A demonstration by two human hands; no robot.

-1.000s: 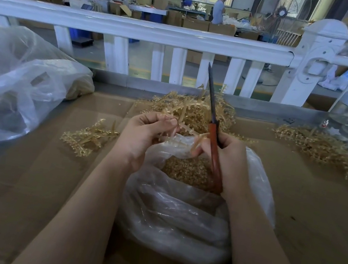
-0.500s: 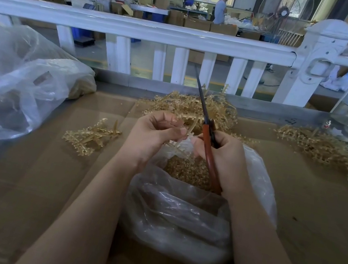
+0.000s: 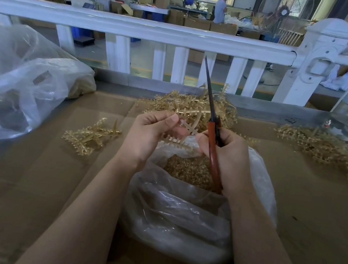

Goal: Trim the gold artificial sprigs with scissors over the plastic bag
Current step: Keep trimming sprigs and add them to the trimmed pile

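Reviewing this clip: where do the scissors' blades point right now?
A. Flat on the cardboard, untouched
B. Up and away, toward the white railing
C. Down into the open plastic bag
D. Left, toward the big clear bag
B: the right hand grips the orange handles of the scissors, and the shut blades rise toward the white railing, above the plastic bag.
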